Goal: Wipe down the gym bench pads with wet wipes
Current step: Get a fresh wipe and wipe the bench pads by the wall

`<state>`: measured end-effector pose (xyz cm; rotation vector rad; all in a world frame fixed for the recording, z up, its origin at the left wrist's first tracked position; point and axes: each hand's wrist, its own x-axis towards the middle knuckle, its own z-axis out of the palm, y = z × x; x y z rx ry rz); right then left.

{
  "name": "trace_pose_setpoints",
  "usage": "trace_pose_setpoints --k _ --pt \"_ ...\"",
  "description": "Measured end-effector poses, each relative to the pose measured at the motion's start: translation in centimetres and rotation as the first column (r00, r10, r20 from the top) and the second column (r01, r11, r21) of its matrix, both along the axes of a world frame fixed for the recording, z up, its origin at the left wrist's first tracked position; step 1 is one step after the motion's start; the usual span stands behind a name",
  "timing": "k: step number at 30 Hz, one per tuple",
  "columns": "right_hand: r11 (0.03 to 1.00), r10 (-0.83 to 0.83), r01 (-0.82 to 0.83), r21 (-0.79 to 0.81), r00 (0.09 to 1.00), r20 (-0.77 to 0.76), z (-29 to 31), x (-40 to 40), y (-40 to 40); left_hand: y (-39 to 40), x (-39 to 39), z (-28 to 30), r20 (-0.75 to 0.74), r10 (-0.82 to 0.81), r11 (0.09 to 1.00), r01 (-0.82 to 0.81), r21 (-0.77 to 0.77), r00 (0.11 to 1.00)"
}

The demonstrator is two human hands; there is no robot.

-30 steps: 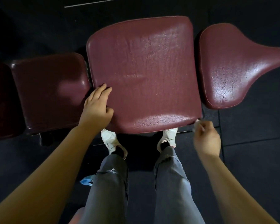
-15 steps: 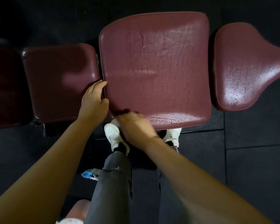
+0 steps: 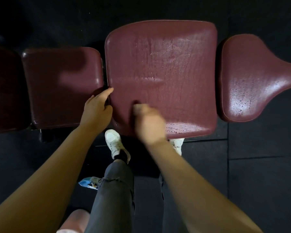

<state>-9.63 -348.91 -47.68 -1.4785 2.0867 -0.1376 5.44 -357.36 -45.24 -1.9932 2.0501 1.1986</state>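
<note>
The maroon middle pad (image 3: 171, 69) of the gym bench fills the centre, its surface wet and shiny near the front edge. A smaller left pad (image 3: 57, 84) and a tapered right pad (image 3: 252, 78) flank it. My left hand (image 3: 97, 108) holds the middle pad's left edge, fingers in the gap between the pads and thumb on top. My right hand (image 3: 149, 122), blurred by motion, is curled over the near left part of the middle pad. A pale wet wipe (image 3: 137, 108) shows at its fingertips, pressed on the pad.
A blue wipes packet (image 3: 89, 182) lies on the black rubber floor (image 3: 259, 182) by my left leg. My white shoes (image 3: 113, 142) stand right under the pad's front edge. Another dark pad (image 3: 2, 88) sits at the far left.
My right hand swept from the pad's front right corner leftwards along the front edge, then up onto the near left of the pad. My left hand shifted to the gap at the pad's left edge.
</note>
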Motion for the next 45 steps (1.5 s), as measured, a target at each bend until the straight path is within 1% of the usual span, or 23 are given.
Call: trace_pose_setpoints --k 2,4,6,8,11,15,17,19,21,22,24,26,29,32,33,34,36,37,38,39,42,44,45 --pt "0.922 0.386 -0.388 -0.008 0.916 0.114 1.3 4.2 -1.5 -0.2 0.3 -0.1 0.009 0.003 0.999 -0.004 0.044 1.000" --pt "0.866 0.497 -0.482 -0.134 0.860 0.116 1.3 2.9 -2.6 -0.5 0.4 -0.1 0.008 -0.019 0.998 0.018 0.062 1.000" --pt "0.927 0.354 -0.348 -0.141 0.935 0.015 0.3 -1.7 -2.2 -0.6 0.5 0.0 -0.010 -0.048 0.997 0.049 0.059 0.999" --pt "0.997 0.053 -0.060 -0.051 0.991 -0.122 -0.9 -8.8 -0.4 -0.7 0.8 0.0 -0.015 -0.063 0.996 0.063 0.063 0.998" --pt "0.891 -0.448 0.453 -0.012 0.877 -0.174 -0.5 -16.4 3.0 -0.9 1.3 -0.1 -0.006 -0.070 0.995 0.071 0.077 0.997" --pt "0.785 -0.618 0.619 -0.045 0.773 -0.142 -0.6 -10.9 -0.6 -1.0 1.6 0.0 -0.027 -0.077 0.993 0.079 0.088 0.997" --pt "0.854 -0.518 0.511 -0.099 0.854 -0.057 -0.3 -4.4 -3.9 -1.1 1.7 0.0 -0.035 -0.085 0.992 0.088 0.089 0.996" --pt "0.986 -0.115 0.119 -0.118 0.993 0.034 0.7 2.1 -6.1 -1.4 1.7 0.0 -0.068 -0.091 0.993 0.096 0.072 0.994" --pt "0.941 0.324 -0.316 -0.117 0.945 0.054 1.4 4.8 -7.0 -1.9 2.0 -0.1 -0.086 -0.099 0.994 0.103 0.038 0.991" --pt "0.914 0.382 -0.371 -0.166 0.924 0.035 1.3 3.9 -7.4 -2.2 2.2 -0.2 -0.076 -0.110 0.993 0.112 0.024 0.991" --pt "0.944 0.229 -0.240 -0.226 0.971 -0.076 0.2 -0.5 -7.1 -2.3 2.6 -0.4 -0.018 -0.158 0.987 0.158 -0.004 0.987" --pt "0.994 -0.093 0.080 -0.079 0.979 -0.179 -1.1 -7.4 -4.9 -2.0 2.9 -0.3 0.043 -0.199 0.980 0.200 -0.019 0.979" --pt "0.812 -0.572 0.583 -0.019 0.790 -0.219 -1.0 -15.0 -1.4 -1.6 2.9 -0.4 0.083 -0.305 0.952 0.307 -0.011 0.949" --pt "0.673 -0.734 0.735 -0.082 0.651 -0.193 -1.8 -12.0 -3.7 -1.4 3.0 -0.6 0.123 -0.358 0.933 0.359 0.015 0.926" --pt "0.701 -0.712 0.702 -0.122 0.681 -0.173 -1.9 -9.3 -5.4 -1.4 3.0 -0.6 0.126 -0.358 0.933 0.359 0.012 0.925" --pt "0.789 -0.613 0.592 -0.165 0.777 -0.144 -1.8 -6.2 -7.1 -1.3 3.0 -0.6 0.129 -0.359 0.933 0.360 0.011 0.925" --pt "0.980 -0.100 0.081 -0.180 0.990 -0.099 -1.3 0.4 -9.6 -1.5 3.1 -0.8 0.147 -0.388 0.921 0.389 0.026 0.910" --pt "0.964 0.205 -0.219 -0.154 0.974 -0.098 -0.8 2.8 -10.1 -1.6 3.2 -1.0 0.161 -0.414 0.910 0.413 0.037 0.896" --pt "0.894 0.396 -0.413 -0.174 0.910 -0.126 -0.8 3.6 -10.7 -1.8 3.3 -1.1 0.174 -0.434 0.900 0.434 0.045 0.884" --pt "0.854 0.458 -0.474 -0.215 0.880 -0.125 -0.7 2.8 -11.3 -1.9 3.3 -1.2 0.175 -0.440 0.897 0.439 0.047 0.881" --pt "0.922 0.262 -0.311 -0.231 0.940 -0.218 -1.4 -4.7 -10.0 -1.9 3.5 -1.1 0.151 -0.415 0.909 0.415 0.038 0.897" --pt "0.980 -0.155 0.115 -0.164 0.953 -0.260 -1.9 -11.7 -6.6 -1.9 3.7 -1.1 0.149 -0.431 0.902 0.430 0.040 0.890" --pt "0.914 -0.405 0.393 -0.099 0.880 -0.247 -1.6 -14.3 -4.9 -1.9 3.8 -1.2 0.145 -0.442 0.897 0.440 0.044 0.885"
